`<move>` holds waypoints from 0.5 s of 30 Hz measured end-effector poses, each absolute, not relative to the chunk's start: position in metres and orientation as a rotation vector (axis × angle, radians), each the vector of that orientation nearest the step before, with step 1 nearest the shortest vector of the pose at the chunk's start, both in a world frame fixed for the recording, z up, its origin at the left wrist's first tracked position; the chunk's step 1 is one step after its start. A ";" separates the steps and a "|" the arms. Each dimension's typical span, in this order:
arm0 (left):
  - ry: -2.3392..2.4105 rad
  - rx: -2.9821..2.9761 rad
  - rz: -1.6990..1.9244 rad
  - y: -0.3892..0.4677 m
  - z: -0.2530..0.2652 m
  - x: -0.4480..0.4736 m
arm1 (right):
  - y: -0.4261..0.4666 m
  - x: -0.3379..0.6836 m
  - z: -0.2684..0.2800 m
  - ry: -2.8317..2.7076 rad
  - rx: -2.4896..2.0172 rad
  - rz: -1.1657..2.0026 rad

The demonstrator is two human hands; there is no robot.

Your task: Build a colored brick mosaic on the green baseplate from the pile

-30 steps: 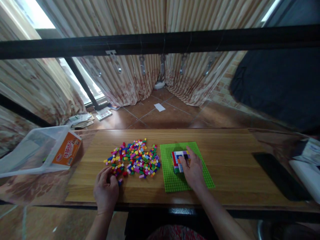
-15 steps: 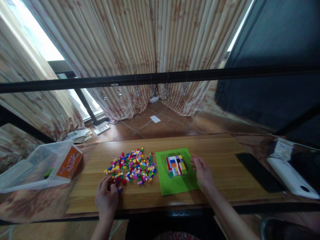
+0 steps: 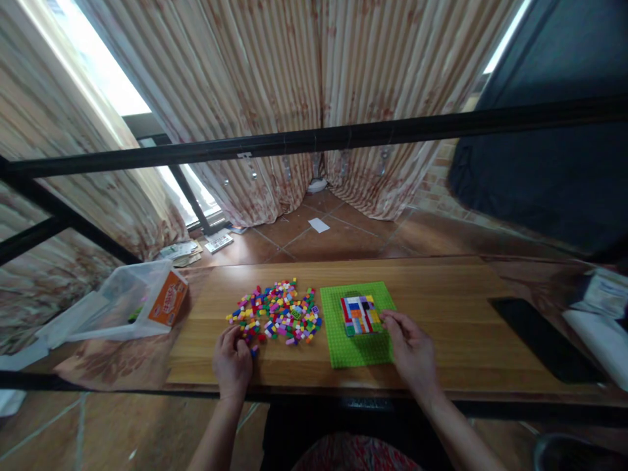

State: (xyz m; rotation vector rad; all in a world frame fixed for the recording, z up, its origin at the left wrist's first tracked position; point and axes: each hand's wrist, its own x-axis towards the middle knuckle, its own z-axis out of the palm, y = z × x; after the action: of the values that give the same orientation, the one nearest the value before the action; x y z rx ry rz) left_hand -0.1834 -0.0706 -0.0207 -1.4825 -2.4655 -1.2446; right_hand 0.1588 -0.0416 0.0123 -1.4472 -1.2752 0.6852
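Many loose toy building bricks [image 3: 277,311] in mixed colours lie in a pile on the wooden board. My left hand [image 3: 232,363] rests at the pile's near left edge with its fingers curled; what they hold, if anything, is hidden. To the right of the pile lies a green studded baseplate [image 3: 338,353]. A low, multicoloured block of joined bricks [image 3: 360,315] sits on it. My right hand [image 3: 413,350] reaches over the plate's right edge. Its thumb and finger are pinched together beside the block's right side, and anything between them is too small to make out.
A clear plastic bin [image 3: 147,281] with an orange label stands at the left. A black flat object [image 3: 544,340] and a white object [image 3: 598,340] lie at the right. The wooden board [image 3: 456,288] carries the bricks. A dark metal bar [image 3: 294,145] crosses beyond it, before curtains.
The camera view has shifted, so the scene sits farther right and higher. My right hand's pinched fingers have come closer to the brick block. My left hand stays by the pile.
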 end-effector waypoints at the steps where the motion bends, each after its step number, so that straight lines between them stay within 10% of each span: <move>1: -2.459 -1.485 -1.291 -0.071 -0.020 -0.182 | -0.044 0.151 0.015 -1.345 -1.424 0.694; 15: -2.490 -1.463 -1.356 -0.074 -0.024 -0.179 | -0.060 0.045 0.000 -2.190 -1.239 0.663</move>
State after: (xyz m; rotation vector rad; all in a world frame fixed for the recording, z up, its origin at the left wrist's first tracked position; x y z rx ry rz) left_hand -0.1791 -0.0739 -0.0236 -1.4632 -2.4899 -1.3556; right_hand 0.0448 -0.0597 -0.0002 -1.2392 -2.1900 0.6634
